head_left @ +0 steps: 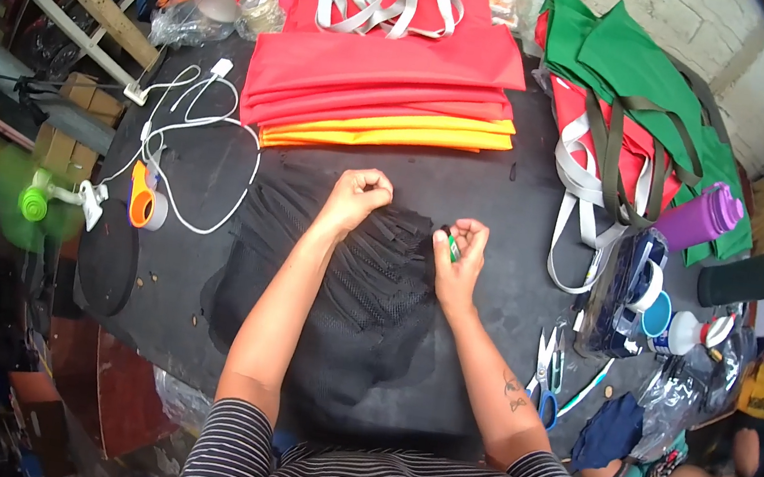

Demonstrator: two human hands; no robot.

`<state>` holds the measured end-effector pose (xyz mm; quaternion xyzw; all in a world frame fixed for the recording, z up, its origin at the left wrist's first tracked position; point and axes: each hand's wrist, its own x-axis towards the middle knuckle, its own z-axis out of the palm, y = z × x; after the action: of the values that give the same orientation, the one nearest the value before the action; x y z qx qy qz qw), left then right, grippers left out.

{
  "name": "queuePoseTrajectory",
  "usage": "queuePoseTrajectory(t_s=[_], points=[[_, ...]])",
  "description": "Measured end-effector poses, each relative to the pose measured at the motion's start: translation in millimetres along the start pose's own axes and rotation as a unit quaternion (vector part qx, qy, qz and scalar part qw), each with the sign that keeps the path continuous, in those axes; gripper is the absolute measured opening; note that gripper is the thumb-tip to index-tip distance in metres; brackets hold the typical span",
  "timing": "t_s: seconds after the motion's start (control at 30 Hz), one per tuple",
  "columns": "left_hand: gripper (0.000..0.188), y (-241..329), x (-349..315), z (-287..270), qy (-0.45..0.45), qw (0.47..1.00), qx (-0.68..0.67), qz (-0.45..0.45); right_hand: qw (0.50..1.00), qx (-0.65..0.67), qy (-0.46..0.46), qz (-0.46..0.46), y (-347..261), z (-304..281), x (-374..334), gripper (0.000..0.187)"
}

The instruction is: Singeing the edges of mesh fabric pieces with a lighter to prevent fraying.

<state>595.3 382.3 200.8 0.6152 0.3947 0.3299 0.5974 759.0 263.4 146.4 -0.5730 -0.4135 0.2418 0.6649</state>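
Black mesh fabric lies gathered in folds in front of me on the dark table. My left hand is closed in a pinch at the far edge of the gathered strips; the fabric between its fingertips is hard to make out. To the right of the cloth, my right hand is closed around a small green object, mostly hidden by the fingers, so its kind does not show. That hand sits beside the right end of the gathered edge.
Beyond the cloth rises a stack of red and yellow bags. Green bags lie at the far right, near a purple bottle. Scissors rest to my right. Left are a white cable, orange tape and a green fan.
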Motion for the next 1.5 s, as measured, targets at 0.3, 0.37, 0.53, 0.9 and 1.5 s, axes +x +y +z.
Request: queuePoseTrajectory(t_s=[0.3,0.37,0.53,0.9,1.5], points=[[0.021,7.3,-22.9,-7.5,0.015,1.000,0.007,-0.014,1.000,0.013,0.003,0.003,4.0,4.6,8.6,0.035],[0.020,6.9,-25.6,-6.3,0.016,1.000,0.003,0.001,1.000,0.009,0.014,-0.013,2.3,1.1,8.9,0.035],[0.023,5.7,-20.0,-15.4,-0.034,0.999,-0.007,-0.012,0.999,-0.011,0.024,-0.021,1.8,2.7,7.8,0.035],[0.012,7.5,-11.9,-9.5,-0.052,0.997,-0.056,-0.001,1.000,0.020,-0.003,-0.007,6.2,-1.3,8.7,0.029],[0.015,31.4,-15.6,-2.8,-0.071,0.991,0.110,0.010,0.982,0.161,-0.056,0.083,-15.1,4.6,27.3,0.023]])
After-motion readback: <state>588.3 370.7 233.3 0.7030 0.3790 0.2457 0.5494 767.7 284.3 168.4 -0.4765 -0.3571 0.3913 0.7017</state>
